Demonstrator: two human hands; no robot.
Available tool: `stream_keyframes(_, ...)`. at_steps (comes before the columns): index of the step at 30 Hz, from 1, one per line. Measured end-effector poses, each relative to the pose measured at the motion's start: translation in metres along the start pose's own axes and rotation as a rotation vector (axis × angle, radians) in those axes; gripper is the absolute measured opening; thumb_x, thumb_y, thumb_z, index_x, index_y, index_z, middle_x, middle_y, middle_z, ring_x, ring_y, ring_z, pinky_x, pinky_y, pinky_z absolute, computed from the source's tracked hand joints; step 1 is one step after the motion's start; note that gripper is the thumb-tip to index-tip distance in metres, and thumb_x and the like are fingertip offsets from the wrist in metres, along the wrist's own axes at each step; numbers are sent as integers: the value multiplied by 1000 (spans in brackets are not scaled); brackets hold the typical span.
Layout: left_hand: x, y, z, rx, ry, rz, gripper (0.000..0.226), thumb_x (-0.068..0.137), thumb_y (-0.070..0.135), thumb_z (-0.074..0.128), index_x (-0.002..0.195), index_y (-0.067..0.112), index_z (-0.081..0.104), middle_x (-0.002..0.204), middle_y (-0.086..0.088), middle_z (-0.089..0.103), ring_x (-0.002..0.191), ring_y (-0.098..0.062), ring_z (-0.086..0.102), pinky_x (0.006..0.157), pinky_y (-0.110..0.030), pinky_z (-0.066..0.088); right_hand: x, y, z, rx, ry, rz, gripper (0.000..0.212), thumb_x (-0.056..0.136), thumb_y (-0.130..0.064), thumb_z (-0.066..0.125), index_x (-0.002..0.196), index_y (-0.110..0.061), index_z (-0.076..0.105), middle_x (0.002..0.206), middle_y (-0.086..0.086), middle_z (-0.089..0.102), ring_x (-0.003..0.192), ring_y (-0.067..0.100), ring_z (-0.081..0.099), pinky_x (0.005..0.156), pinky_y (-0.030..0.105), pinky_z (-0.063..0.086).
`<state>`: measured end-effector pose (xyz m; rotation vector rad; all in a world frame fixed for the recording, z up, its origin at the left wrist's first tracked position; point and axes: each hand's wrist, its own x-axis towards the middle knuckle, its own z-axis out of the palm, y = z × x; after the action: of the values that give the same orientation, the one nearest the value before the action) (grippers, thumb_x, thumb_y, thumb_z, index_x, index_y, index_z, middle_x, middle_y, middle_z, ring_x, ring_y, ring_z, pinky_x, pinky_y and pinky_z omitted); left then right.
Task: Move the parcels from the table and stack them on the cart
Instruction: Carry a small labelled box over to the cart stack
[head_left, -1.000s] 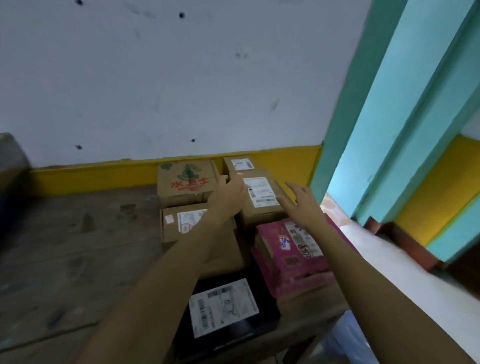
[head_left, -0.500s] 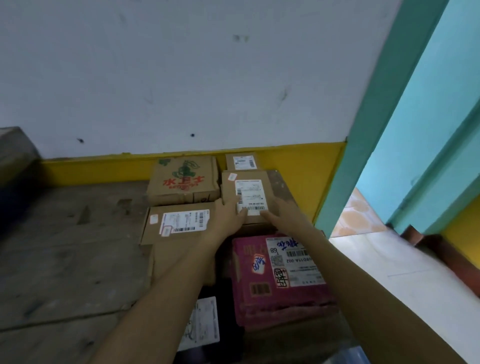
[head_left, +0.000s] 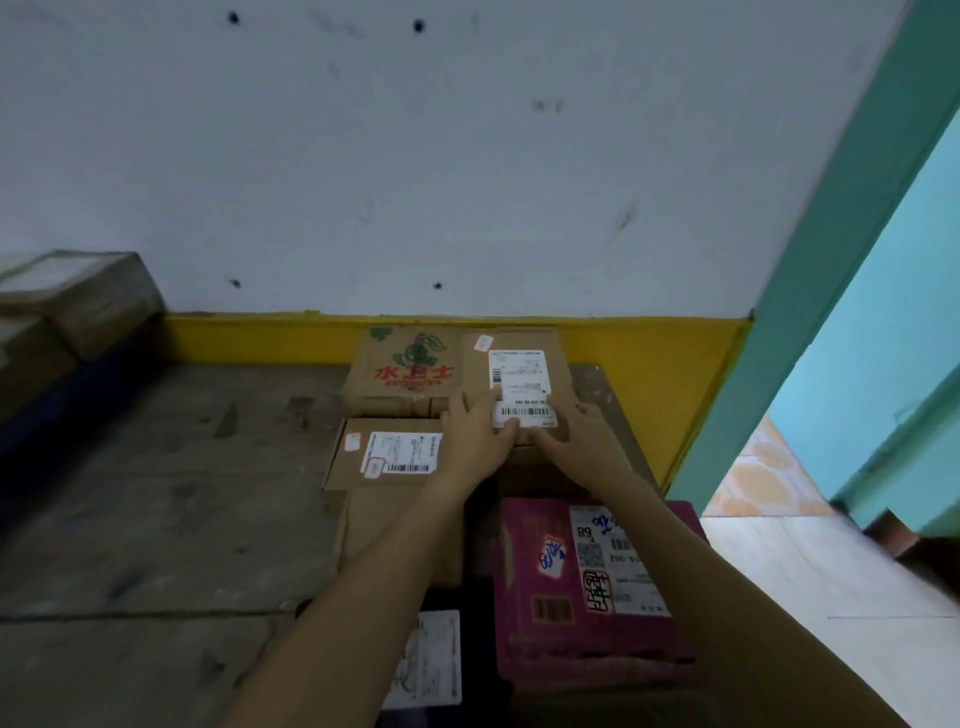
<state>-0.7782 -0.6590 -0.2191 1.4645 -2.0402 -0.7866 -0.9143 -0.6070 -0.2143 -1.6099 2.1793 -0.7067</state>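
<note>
- Early days here, I reckon: at least five parcels crowd the right end of the worn wooden table (head_left: 156, 493), and no cart shows anywhere in frame.
- The left hand (head_left: 475, 439) and right hand (head_left: 579, 441) both grip the near edge of the brown cardboard parcel with the white shipping label (head_left: 514, 374), just right of centre frame. Fingers lie over the top, thumbs at the front.
- Can't tell if it's off the pile yet.
- Waiting their turn: the printed carton with red characters (head_left: 405, 374) touching its left side, the flat brown labelled box (head_left: 384, 452) below that, the magenta box (head_left: 587, 587) lower right, and the black parcel with a white label (head_left: 431, 660) at the bottom edge.
</note>
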Motion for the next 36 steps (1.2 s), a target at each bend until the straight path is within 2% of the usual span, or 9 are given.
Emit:
stream_keyframes(9,-35,-79,-117,-37,184,-95,54,93,35,51,143,24,36,157,-12,5,142,-35,6,115,-44,15,-19,-132,61,-6,7,-178,64,91,-46,50,146,-23,28,141,11,36,120,25,44,91,31,39)
stream_keyframes(13,-67,-128,-185,-24,252,-135,54,93,36,51,143,24,36,157,-11,7,142,-34,7,115,-45,15,-40,-206,103,43,-34,-221,62,91,-46,50,145,-27,29,141,10,35,123,27,43,98,39,41)
stream_keyframes(22,-129,-246,-327,84,302,-202,55,93,40,49,144,27,34,156,-10,5,141,-34,8,113,-44,19,-92,-361,198,96,-117,-318,62,90,-49,49,145,-26,29,141,9,31,123,29,44,101,41,41)
stream_keyframes(26,-128,-282,-368,126,288,-217,54,92,40,49,143,26,36,155,-16,10,141,-37,11,112,-42,21,-94,-407,226,93,-124,-292,62,90,-49,49,145,-26,30,139,10,33,123,30,44,101,37,39)
stream_keyframes(31,-102,-303,-411,147,411,-165,52,90,42,51,139,24,42,149,-12,27,136,-29,28,109,-41,29,-70,-456,238,93,-78,-345,61,91,-52,46,145,-28,29,135,11,35,120,29,44,98,37,42)
stream_keyframes(36,-80,-323,-456,188,476,-130,47,90,43,51,134,25,50,148,-10,33,133,-28,33,106,-40,32,-51,-496,258,158,-31,-381,58,91,-53,43,143,-32,28,132,8,33,118,24,41,91,34,42)
